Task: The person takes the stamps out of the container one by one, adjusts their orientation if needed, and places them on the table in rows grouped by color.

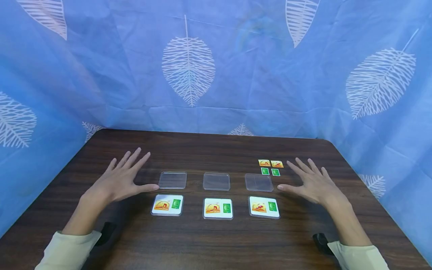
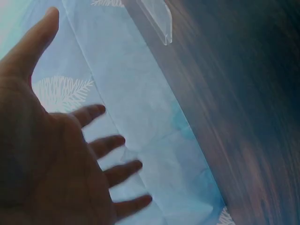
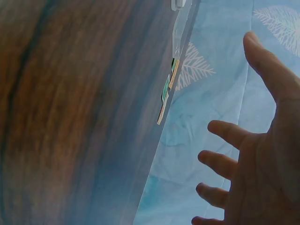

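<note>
Across the lower middle of the head view, three white cases (image 1: 167,205) lie in a row on the dark wood-grain table (image 1: 216,249), each bearing an orange-and-yellow picture on its left and a green label on its right; any lettering on them is too small to read. Just above them in the frame sit three clear lids (image 1: 216,181) in a matching row. Right of centre, above the rightmost lid, are two loose orange-and-yellow stickers (image 1: 264,163) and, beneath those, two loose green stickers (image 1: 265,171), their printing likewise illegible. At centre left, the left hand (image 1: 119,182) is spread wide with nothing in its grasp, its thumb tip at the edge of the leftmost lid; whether they touch I cannot tell. At centre right, the right hand (image 1: 315,185) is also spread and holds nothing, its thumb and index finger near the rightmost lid and stickers. Blue cloth (image 1: 135,78) with white leaf prints fills the upper frame.
</note>
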A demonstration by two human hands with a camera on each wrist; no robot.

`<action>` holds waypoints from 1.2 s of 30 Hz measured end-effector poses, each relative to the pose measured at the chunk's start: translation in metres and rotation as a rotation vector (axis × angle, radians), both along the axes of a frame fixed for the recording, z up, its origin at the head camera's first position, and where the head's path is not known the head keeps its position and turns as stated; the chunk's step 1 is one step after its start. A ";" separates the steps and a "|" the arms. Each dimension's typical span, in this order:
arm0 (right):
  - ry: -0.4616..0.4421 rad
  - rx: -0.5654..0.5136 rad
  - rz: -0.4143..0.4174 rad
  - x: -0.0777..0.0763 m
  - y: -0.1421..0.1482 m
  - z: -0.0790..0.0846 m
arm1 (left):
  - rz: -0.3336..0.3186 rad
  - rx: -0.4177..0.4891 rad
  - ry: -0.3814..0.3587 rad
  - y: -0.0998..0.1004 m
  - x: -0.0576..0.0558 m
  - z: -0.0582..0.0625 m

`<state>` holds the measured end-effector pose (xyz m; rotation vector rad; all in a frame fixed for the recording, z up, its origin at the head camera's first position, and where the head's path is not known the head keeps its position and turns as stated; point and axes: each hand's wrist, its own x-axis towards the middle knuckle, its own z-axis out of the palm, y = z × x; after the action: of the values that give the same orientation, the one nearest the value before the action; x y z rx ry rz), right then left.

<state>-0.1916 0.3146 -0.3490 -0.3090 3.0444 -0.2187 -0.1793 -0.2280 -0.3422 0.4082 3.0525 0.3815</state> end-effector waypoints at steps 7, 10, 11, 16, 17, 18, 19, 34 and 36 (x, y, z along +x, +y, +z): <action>-0.003 -0.050 0.051 0.001 -0.002 0.000 | -0.154 0.085 0.052 0.003 0.001 0.006; 0.024 -0.034 0.073 0.001 -0.002 0.002 | -0.189 0.122 0.010 0.006 0.002 0.008; 0.039 -0.026 0.084 0.001 -0.002 0.002 | -0.198 0.132 -0.009 0.007 0.002 0.009; 0.089 -0.038 0.141 0.001 -0.005 0.005 | -0.231 0.151 -0.079 0.008 0.002 0.007; 0.091 -0.052 0.147 0.001 -0.006 0.005 | -0.231 0.150 -0.085 0.008 0.002 0.006; 0.087 -0.065 0.149 0.001 -0.007 0.006 | -0.234 0.148 -0.088 0.008 0.002 0.006; 0.080 -0.077 0.150 0.000 -0.007 0.007 | -0.231 0.145 -0.088 0.008 0.003 0.005; -0.040 -0.265 0.265 0.005 -0.025 0.013 | -0.294 0.201 -0.176 0.005 -0.002 -0.007; -0.064 -0.276 0.278 0.006 -0.028 0.014 | -0.325 0.239 -0.192 0.002 -0.002 -0.009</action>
<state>-0.1855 0.2870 -0.3348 -0.7193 2.8613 -0.6157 -0.1813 -0.2260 -0.3515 0.8112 2.6976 0.7200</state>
